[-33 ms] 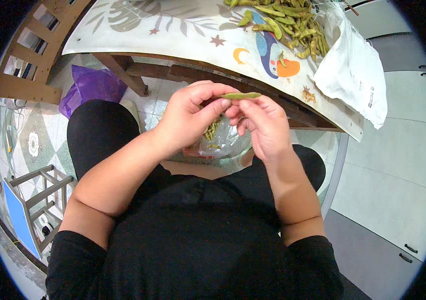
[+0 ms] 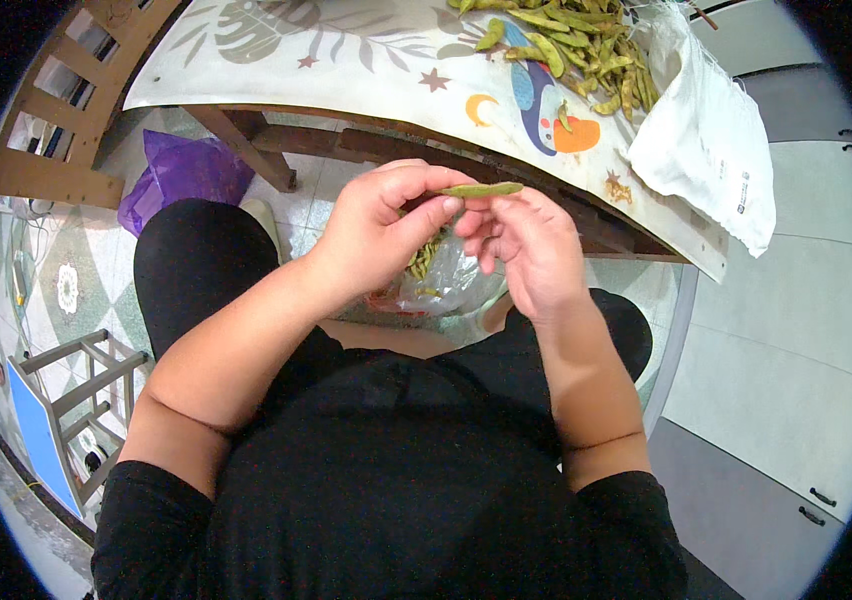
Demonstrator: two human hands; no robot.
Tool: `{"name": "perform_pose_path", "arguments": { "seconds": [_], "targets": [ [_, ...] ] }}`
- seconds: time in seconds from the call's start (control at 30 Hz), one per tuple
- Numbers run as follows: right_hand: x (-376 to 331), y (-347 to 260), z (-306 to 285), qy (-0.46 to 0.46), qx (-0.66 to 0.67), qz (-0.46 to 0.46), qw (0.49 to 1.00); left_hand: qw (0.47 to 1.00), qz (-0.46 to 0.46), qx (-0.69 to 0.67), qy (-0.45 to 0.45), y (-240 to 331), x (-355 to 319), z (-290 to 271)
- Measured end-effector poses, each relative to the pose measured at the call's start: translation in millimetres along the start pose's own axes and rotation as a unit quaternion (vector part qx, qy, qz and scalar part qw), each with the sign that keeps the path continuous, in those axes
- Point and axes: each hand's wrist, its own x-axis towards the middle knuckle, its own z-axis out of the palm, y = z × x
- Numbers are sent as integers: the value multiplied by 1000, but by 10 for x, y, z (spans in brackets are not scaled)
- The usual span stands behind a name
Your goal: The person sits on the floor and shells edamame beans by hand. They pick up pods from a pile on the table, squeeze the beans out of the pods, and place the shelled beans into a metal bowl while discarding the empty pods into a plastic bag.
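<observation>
A green bean pod (image 2: 491, 189) lies level between my two hands, above my lap. My left hand (image 2: 386, 215) pinches its left end between thumb and forefinger. At the other end, my right hand (image 2: 536, 235) holds the pod with thumb and forefinger, its remaining fingers curled below. Under the hands a clear plastic bag (image 2: 451, 285) with more pods in it shows partly. Farther off, a heap of green and yellowish pods (image 2: 586, 45) is spread on the table, and one small pod (image 2: 564, 118) lies apart from it.
The table (image 2: 366, 85) has a printed white cover and a wooden frame. A white sack (image 2: 711, 140) hangs over its right edge. On the floor are a purple bag (image 2: 196, 175) and a stool with a blue top (image 2: 44, 435). Pale cabinets (image 2: 776, 300) stand at the right.
My right hand has shifted slightly to the right, and its thumb has moved a little along the pod. My left hand stays in place.
</observation>
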Motion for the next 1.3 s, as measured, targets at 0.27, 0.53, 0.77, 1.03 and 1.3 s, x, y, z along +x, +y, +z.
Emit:
{"name": "perform_pose_path", "arguments": {
  "seconds": [0.27,0.53,0.77,1.03,1.3],
  "targets": [
    [18,-85,-236,-94,15,86,992,994,-74,-70,-33,-43,-8,11],
    [-33,19,-102,-107,-1,107,989,987,-42,-152,-7,-27,-50,-8],
    [-26,-11,-61,-159,3,131,979,984,-65,-162,29,26,-89,-19],
    [-24,51,-27,-98,-108,51,988,974,-97,-205,27,-17,-95,3],
    [-43,113,-15,-109,-42,96,989,985,-66,-154,36,-3,-99,8]
  ]
}}
